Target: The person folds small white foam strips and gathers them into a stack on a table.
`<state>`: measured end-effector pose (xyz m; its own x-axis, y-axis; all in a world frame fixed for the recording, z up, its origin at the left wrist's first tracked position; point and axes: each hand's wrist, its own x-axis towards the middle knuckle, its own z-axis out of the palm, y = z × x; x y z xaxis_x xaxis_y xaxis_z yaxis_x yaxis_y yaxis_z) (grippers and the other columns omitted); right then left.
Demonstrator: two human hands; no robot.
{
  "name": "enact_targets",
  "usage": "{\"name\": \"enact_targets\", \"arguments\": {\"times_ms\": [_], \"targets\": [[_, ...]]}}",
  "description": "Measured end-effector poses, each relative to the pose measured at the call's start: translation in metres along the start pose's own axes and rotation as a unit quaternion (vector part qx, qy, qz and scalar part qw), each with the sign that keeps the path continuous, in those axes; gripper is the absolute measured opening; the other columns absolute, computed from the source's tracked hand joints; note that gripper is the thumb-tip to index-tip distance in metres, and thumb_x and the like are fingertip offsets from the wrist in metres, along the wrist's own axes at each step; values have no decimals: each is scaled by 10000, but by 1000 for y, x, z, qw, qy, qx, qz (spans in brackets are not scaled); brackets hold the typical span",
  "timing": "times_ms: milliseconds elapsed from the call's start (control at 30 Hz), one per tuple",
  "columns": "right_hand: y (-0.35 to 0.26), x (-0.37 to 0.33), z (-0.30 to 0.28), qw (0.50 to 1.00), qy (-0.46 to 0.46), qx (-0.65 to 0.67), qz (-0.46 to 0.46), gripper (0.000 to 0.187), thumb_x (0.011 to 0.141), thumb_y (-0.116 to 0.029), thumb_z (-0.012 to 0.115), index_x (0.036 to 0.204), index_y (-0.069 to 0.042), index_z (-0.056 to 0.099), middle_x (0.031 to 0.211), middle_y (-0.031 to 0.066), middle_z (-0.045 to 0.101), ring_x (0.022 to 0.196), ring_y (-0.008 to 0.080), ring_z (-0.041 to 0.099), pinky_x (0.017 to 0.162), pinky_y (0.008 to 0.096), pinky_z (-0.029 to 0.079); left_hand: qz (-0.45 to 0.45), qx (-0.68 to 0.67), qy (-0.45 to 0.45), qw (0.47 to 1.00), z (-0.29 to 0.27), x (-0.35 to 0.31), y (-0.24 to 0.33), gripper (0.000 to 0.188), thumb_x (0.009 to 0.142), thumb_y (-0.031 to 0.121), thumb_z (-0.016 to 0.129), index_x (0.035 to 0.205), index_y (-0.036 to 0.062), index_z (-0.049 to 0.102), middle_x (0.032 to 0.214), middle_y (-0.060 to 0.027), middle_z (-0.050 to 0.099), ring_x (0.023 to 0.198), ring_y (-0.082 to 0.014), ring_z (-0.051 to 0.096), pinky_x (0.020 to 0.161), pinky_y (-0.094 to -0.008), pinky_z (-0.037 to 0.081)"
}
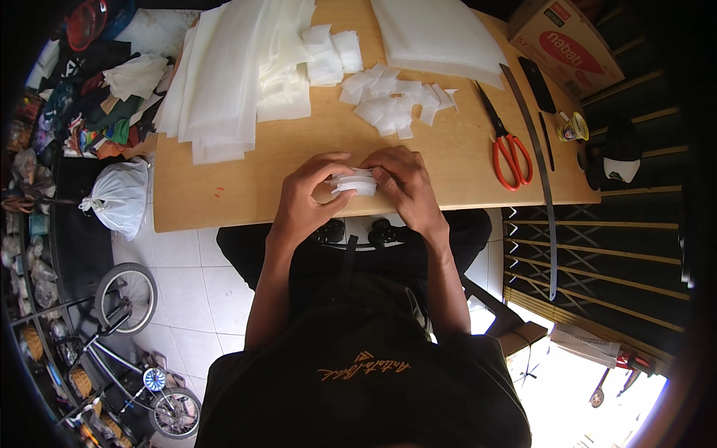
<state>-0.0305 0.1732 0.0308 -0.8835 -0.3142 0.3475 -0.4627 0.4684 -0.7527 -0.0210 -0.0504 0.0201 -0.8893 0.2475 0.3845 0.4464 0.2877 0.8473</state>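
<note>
Between my two hands, just over the table's near edge, is a small stack of white translucent sheet pieces [357, 184], slightly bowed. My left hand [310, 187] grips its left end with the thumb below and fingers above. At the other end, my right hand [403, 183] pinches the stack between thumb and curled fingers. Beyond my hands lies a loose scatter of small cut white pieces [388, 104]. Neater piles of similar cut pieces [334, 56] rest farther back, beside long white strips [224, 82] layered on the left of the table.
Orange-handled scissors [512, 157] lie on the wooden table [463, 172] at right, near a long dark metal ruler [544, 164] overhanging the edge. A large white sheet [441, 41], a black phone [536, 84], a yellow cup [573, 127] and a carton [565, 48] are farther back.
</note>
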Motion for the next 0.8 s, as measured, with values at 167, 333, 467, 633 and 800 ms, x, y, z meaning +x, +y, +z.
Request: {"name": "enact_targets", "arguments": {"times_ms": [167, 333, 467, 633, 800], "targets": [[-3, -1, 3, 999, -5, -50, -7, 254, 948, -311, 754, 1076, -95, 785, 1047, 71, 723, 1053, 289, 638, 956, 420, 420, -35, 13, -7, 999, 0, -2, 0, 329, 800, 26, 879, 1100, 51, 745, 1128, -105, 758, 1010, -289, 732, 833, -387, 591], [-5, -2, 3, 997, -13, -75, -4, 263, 945, -326, 760, 1101, -120, 806, 1076, 55, 720, 1059, 262, 631, 934, 401, 418, 31, 85, 8, 996, 0, -1, 0, 340, 794, 32, 887, 1103, 40, 744, 1109, -107, 755, 1048, -303, 717, 851, -404, 585], [-4, -2, 4, 997, -10, -77, -8, 255, 948, -322, 758, 1093, -121, 817, 1078, 48, 719, 1063, 250, 629, 931, 391, 409, 52, 66, 28, 996, 3, -1, 0, 343, 792, 26, 888, 1105, 32, 748, 1102, -113, 759, 1071, -300, 719, 869, -400, 588], [-3, -3, 5, 997, -13, -80, -6, 254, 961, -309, 750, 1106, -111, 814, 1092, 55, 716, 1079, 254, 627, 950, 395, 405, 17, 36, 10, 999, 1, -1, 2, 332, 807, 14, 875, 1116, 26, 756, 1082, -119, 766, 1010, -281, 746, 880, -375, 598], [13, 3, 3, 985, 157, 10, 65, 227, 926, -214, 788, 1118, -94, 801, 1096, 66, 726, 1083, 278, 651, 913, 430, 454, -2, 34, -5, 999, 0, 0, 4, 323, 821, 20, 873, 1121, 19, 756, 1072, -126, 774, 955, -263, 759, 868, -355, 604]]}}
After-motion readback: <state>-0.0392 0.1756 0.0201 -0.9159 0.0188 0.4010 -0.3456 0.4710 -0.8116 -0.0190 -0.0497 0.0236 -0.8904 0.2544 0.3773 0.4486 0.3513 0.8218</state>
